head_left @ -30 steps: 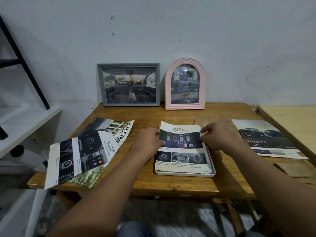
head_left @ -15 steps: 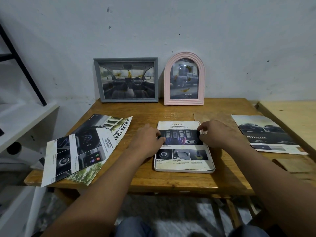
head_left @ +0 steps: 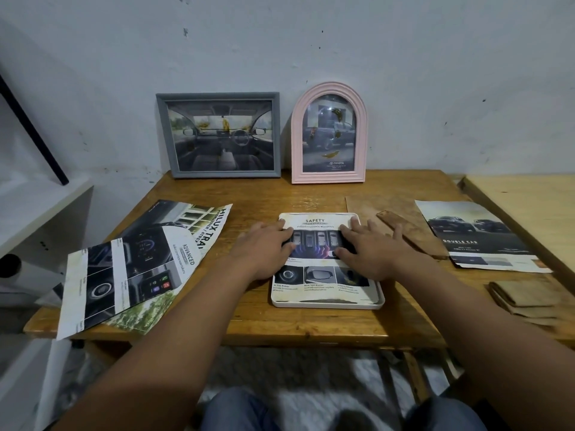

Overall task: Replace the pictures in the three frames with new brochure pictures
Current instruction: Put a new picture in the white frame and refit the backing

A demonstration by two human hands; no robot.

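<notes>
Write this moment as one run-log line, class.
step: pressing picture into frame | left hand: flat on white-bordered safety brochure page | right hand: flat on it | white rectangular frame: flat on wooden table

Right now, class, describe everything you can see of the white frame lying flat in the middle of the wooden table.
The white rectangular frame with rounded corners lies flat on the brown wooden table, near its front edge. It looks like plastic, with a raised rim. A printed safety brochure page, showing cars and small feature photos, sits inside the rim. The left hand and right hand press flat on the page, fingers straight.
</notes>
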